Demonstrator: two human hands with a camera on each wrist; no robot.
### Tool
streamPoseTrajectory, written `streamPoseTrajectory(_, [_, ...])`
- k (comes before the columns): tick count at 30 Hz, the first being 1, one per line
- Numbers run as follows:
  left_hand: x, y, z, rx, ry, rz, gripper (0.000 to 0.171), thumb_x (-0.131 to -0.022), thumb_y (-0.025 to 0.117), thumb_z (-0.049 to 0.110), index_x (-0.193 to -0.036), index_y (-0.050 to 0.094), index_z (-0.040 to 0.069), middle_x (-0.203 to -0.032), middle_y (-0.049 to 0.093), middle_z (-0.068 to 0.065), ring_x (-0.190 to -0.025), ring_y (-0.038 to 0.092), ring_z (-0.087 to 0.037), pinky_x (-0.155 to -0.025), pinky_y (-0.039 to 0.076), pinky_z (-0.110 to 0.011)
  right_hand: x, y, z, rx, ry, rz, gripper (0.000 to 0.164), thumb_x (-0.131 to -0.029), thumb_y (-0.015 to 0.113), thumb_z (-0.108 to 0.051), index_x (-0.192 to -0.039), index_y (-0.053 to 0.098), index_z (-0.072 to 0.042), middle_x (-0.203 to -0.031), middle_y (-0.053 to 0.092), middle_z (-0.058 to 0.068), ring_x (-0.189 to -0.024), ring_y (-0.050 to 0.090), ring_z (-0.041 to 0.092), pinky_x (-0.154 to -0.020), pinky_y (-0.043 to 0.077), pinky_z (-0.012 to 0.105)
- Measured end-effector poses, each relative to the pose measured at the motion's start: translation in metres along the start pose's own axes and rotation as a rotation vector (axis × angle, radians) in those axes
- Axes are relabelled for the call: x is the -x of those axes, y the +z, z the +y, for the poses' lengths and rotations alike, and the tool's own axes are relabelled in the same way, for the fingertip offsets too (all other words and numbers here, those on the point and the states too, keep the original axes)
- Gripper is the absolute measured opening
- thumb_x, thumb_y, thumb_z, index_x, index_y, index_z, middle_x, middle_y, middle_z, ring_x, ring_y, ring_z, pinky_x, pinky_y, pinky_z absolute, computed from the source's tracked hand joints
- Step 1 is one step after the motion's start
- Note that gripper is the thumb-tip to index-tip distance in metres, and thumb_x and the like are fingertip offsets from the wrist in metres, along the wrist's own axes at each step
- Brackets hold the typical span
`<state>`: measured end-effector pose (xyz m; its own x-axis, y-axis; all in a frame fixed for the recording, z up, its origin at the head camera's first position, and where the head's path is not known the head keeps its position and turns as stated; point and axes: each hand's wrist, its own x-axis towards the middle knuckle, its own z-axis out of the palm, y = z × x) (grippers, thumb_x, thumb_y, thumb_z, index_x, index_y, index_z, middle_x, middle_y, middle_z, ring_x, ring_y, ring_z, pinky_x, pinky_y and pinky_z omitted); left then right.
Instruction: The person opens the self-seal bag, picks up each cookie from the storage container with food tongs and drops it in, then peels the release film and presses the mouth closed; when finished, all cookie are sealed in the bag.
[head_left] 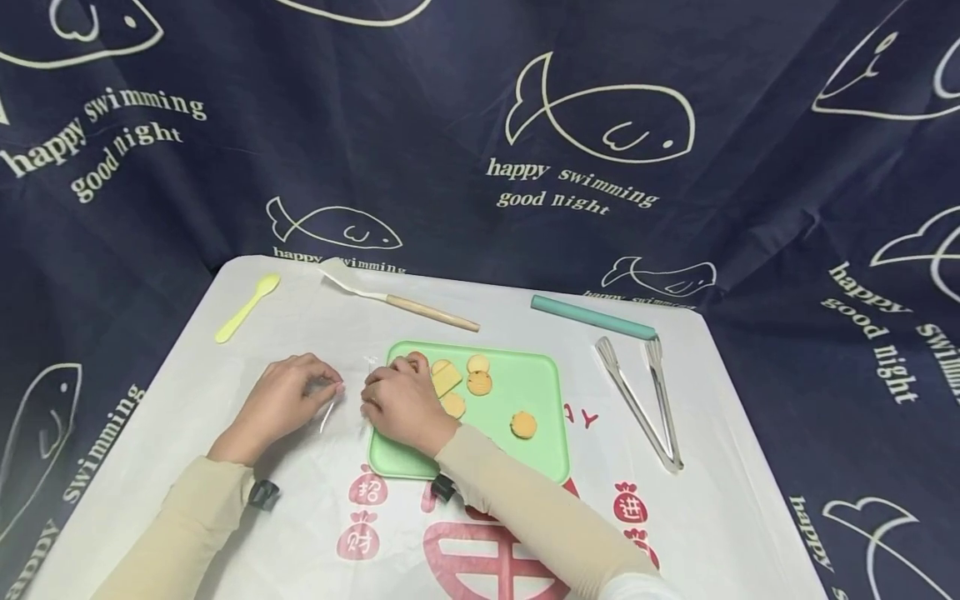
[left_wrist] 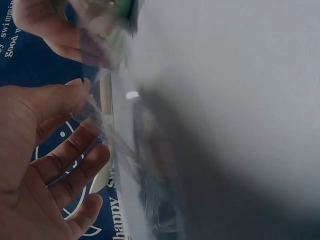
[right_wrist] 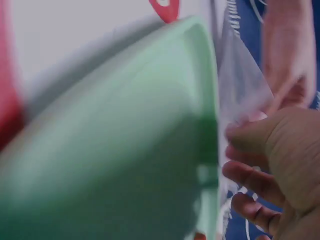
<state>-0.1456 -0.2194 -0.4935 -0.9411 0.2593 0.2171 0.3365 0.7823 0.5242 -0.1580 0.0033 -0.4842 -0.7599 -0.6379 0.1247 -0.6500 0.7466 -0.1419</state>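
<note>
A clear plastic bag [head_left: 351, 421] stretches between my two hands over the left part of the table. In the left wrist view, my left hand [head_left: 281, 400] pinches the edge of the see-through film [left_wrist: 117, 140] between thumb and index finger, its other fingers loosely bent. My right hand [head_left: 408, 404] pinches the bag's opposite edge, above the left side of a light green tray [head_left: 517, 454]. Several biscuits lie on that tray, among them a round one [head_left: 523, 425] apart at the right and a square one [head_left: 447, 379]. The right hand hides the tray's left part.
A yellow spoon [head_left: 247, 308] lies at the back left, beside a white spatula with a wooden handle [head_left: 431, 313]. At the back right is a teal stick [head_left: 592, 317], with spread metal tongs [head_left: 645, 408] in front of it. A dark fish-print curtain [head_left: 450, 125] hangs behind the table.
</note>
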Motion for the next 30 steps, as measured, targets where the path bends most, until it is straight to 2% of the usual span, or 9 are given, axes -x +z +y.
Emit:
streamPoseTrajectory(4, [0.000, 0.003, 0.000, 0.010, 0.001, -0.008, 0.007, -0.090, 0.079, 0.019, -0.094, 0.077, 0.014, -0.099, 0.070, 0.000, -0.097, 0.066, -0.031, -0.095, 0.042, -0.055, 0.029, -0.017, 0.034, -0.173, 0.050, 0.148, 0.021, -0.096, 0.070, -0.033, -0.111, 0.078, -0.021, -0.120, 0.070, -0.005, -0.111, 0.057, 0.016, -0.102, 0.036, 0.044])
streamPoseTrajectory(8, [0.000, 0.004, 0.000, 0.041, 0.021, 0.016, 0.006, -0.091, 0.079, 0.017, -0.095, 0.077, 0.015, -0.099, 0.070, 0.002, -0.092, 0.066, -0.027, -0.088, 0.048, -0.050, 0.079, -0.041, 0.099, -0.336, 0.190, 0.352, 0.026, -0.093, 0.074, -0.020, -0.116, 0.075, -0.007, -0.118, 0.070, 0.008, -0.111, 0.060, 0.027, -0.099, 0.041, 0.047])
streamPoseTrajectory(10, [0.000, 0.003, 0.000, 0.053, 0.025, 0.026, 0.005, -0.091, 0.078, 0.016, -0.096, 0.077, 0.015, -0.099, 0.070, 0.003, -0.090, 0.066, -0.025, -0.083, 0.050, -0.047, 0.112, -0.052, 0.141, -0.342, 0.295, 0.439, 0.034, -0.091, 0.077, -0.018, -0.120, 0.071, -0.002, -0.120, 0.067, 0.015, -0.112, 0.059, 0.034, -0.099, 0.042, 0.051])
streamPoseTrajectory(13, [0.001, 0.000, 0.000, 0.068, 0.018, 0.030, 0.005, -0.092, 0.077, 0.015, -0.097, 0.076, 0.016, -0.099, 0.069, 0.004, -0.089, 0.066, -0.023, -0.079, 0.050, -0.045, 0.168, -0.063, 0.199, -0.236, 0.490, 0.494, 0.052, -0.089, 0.079, -0.024, -0.130, 0.063, 0.003, -0.127, 0.059, 0.026, -0.116, 0.051, 0.047, -0.099, 0.039, 0.058])
streamPoseTrajectory(16, [0.003, -0.002, 0.000, 0.081, 0.016, 0.031, 0.005, -0.093, 0.077, 0.015, -0.097, 0.076, 0.016, -0.099, 0.069, 0.004, -0.090, 0.066, -0.023, -0.079, 0.051, -0.045, 0.220, -0.069, 0.239, -0.129, 0.685, 0.437, 0.072, -0.088, 0.080, -0.031, -0.140, 0.051, 0.009, -0.135, 0.047, 0.035, -0.120, 0.041, 0.058, -0.096, 0.034, 0.064])
streamPoseTrajectory(18, [0.004, -0.002, -0.001, 0.087, 0.018, 0.038, 0.004, -0.093, 0.077, 0.016, -0.097, 0.076, 0.017, -0.098, 0.070, 0.005, -0.089, 0.066, -0.022, -0.078, 0.051, -0.045, 0.247, -0.072, 0.252, -0.102, 0.793, 0.328, 0.085, -0.088, 0.079, -0.038, -0.146, 0.041, 0.012, -0.140, 0.038, 0.040, -0.123, 0.035, 0.062, -0.095, 0.034, 0.069])
streamPoseTrajectory(20, [0.006, -0.002, -0.002, 0.086, 0.025, 0.052, 0.004, -0.093, 0.077, 0.016, -0.096, 0.076, 0.018, -0.098, 0.070, 0.006, -0.087, 0.065, -0.020, -0.077, 0.051, -0.044, 0.265, -0.071, 0.259, -0.125, 0.842, 0.221, 0.096, -0.089, 0.076, -0.045, -0.149, 0.031, 0.015, -0.143, 0.031, 0.044, -0.125, 0.032, 0.066, -0.096, 0.034, 0.072])
streamPoseTrajectory(24, [0.008, 0.000, -0.002, 0.082, 0.032, 0.076, 0.004, -0.093, 0.077, 0.016, -0.096, 0.076, 0.018, -0.097, 0.070, 0.007, -0.080, 0.062, -0.016, -0.072, 0.049, -0.040, 0.280, -0.065, 0.261, -0.199, 0.826, 0.100, 0.101, -0.093, 0.073, -0.047, -0.151, 0.021, 0.017, -0.139, 0.034, 0.048, -0.125, 0.037, 0.065, -0.098, 0.036, 0.072])
streamPoseTrajectory(30, [0.007, 0.002, 0.002, 0.076, 0.023, 0.069, 0.003, -0.094, 0.076, 0.016, -0.097, 0.076, 0.016, -0.097, 0.070, 0.005, -0.078, 0.061, -0.014, -0.070, 0.049, -0.039, 0.281, -0.063, 0.255, -0.224, 0.740, 0.045, 0.086, -0.090, 0.076, -0.022, -0.149, 0.028, 0.017, -0.124, 0.049, 0.043, -0.113, 0.051, 0.058, -0.093, 0.043, 0.068])
